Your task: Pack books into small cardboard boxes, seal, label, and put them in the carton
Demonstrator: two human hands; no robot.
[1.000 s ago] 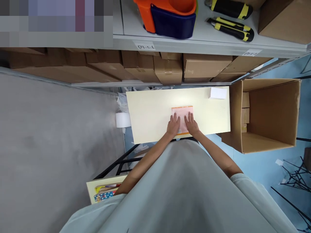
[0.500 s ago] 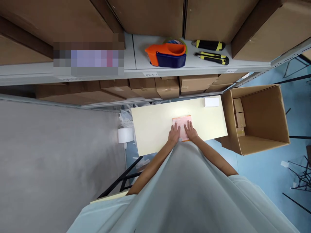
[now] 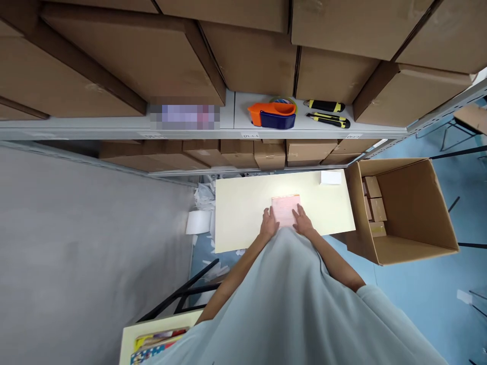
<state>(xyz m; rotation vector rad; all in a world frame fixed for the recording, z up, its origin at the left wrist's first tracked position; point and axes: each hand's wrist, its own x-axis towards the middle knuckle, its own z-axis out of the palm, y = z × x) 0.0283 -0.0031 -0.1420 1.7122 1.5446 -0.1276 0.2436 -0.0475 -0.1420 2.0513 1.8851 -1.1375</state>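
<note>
A flat pink packet (image 3: 285, 209) with an orange strip along its far edge lies on a cream-coloured table (image 3: 240, 205). My left hand (image 3: 269, 223) is closed at the packet's left edge, fingers bent against it. On the opposite side, my right hand (image 3: 302, 221) grips the right edge, thumb inward and fingers along the side. The packet's near end is partly covered by my pale blue shirt. A small white box (image 3: 331, 177) rests at the table's far right corner.
To the right stands an open cardboard carton (image 3: 414, 208) with several small boxes (image 3: 377, 209) inside. Shelving ahead holds cartons, an orange-and-blue tape dispenser (image 3: 272, 115) and two utility knives (image 3: 327, 112). A white roll (image 3: 198, 222) is left of the table.
My hands have shifted from lying flat on the pink packet to its left and right edges, uncovering more of its top. The view has tilted up, showing more of the shelf.
</note>
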